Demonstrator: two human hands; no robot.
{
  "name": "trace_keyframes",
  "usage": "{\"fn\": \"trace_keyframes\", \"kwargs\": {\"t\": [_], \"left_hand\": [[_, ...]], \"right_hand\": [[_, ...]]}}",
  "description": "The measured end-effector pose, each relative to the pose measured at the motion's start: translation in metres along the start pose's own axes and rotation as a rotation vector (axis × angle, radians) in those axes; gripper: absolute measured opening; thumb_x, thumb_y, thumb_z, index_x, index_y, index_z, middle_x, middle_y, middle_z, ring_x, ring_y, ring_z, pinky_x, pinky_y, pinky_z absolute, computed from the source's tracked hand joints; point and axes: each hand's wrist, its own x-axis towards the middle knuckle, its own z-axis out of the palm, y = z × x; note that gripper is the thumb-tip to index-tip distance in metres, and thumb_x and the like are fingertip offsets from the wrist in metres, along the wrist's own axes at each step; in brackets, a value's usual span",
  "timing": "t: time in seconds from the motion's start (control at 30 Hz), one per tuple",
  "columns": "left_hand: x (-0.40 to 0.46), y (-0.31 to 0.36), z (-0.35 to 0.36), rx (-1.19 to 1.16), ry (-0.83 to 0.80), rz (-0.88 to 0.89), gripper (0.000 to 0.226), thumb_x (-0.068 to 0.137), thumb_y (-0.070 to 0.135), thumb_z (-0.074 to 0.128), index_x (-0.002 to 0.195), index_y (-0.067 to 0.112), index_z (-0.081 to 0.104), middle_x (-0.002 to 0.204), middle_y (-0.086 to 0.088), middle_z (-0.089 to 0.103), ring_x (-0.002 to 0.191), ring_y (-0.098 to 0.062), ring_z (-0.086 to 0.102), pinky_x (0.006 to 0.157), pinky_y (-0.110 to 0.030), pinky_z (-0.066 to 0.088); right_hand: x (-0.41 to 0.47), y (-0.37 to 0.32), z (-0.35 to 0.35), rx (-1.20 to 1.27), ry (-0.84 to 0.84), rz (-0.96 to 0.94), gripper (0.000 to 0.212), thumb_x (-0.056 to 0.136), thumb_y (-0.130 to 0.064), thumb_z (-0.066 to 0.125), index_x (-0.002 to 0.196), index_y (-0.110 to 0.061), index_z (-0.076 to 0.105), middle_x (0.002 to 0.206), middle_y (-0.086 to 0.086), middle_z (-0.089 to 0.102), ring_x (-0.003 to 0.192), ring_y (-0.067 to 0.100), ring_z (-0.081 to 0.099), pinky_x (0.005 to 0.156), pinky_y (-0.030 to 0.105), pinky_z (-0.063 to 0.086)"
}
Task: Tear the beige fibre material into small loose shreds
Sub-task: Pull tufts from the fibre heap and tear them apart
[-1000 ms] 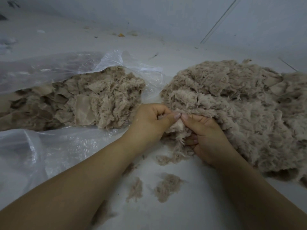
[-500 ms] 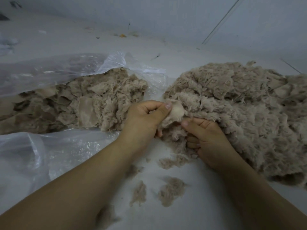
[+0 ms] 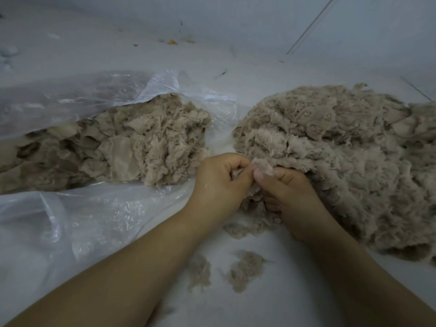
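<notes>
Both hands meet at the near left edge of the big heap of beige fibre material (image 3: 342, 166): the left hand (image 3: 219, 185) and the right hand (image 3: 295, 199) each pinch one small piece of fibre (image 3: 265, 167) between thumb and curled fingers, thumbs nearly touching. Just left of the grip lies a clear plastic bag (image 3: 82, 223) holding more fibre (image 3: 122, 149), its mouth open toward the hands. Below the grip, between the forearms, a few loose shreds (image 3: 245, 270) lie on the pale floor (image 3: 271, 303).
</notes>
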Motion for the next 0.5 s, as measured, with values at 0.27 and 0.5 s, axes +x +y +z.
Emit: {"fn": "trace_keyframes", "kwargs": {"t": [0.27,0.5], "left_hand": [[0.005,-0.002,-0.006,-0.438,-0.013,-0.254,0.026,0.096,0.011,0.056,0.075,0.001,0.065,0.045,-0.002,0.053,0.034,-0.006,0.041,0.038,-0.013,0.033],[0.005,-0.003,-0.008,-0.414,-0.153,-0.280,0.028,0.077,0.020,0.074,0.085,-0.004,0.064,0.045,-0.002,0.048,0.031,-0.006,0.035,0.035,-0.014,0.029]], "right_hand": [[0.010,0.010,-0.009,0.050,0.165,0.157,0.025,0.080,-0.020,0.058,0.055,-0.021,0.061,0.044,-0.010,0.029,0.035,0.003,0.020,0.035,0.013,0.022],[0.009,0.006,-0.006,0.081,0.166,0.173,0.041,0.087,-0.016,0.057,0.047,-0.021,0.061,0.041,-0.012,0.036,0.033,0.000,0.026,0.032,0.014,0.024]]}}
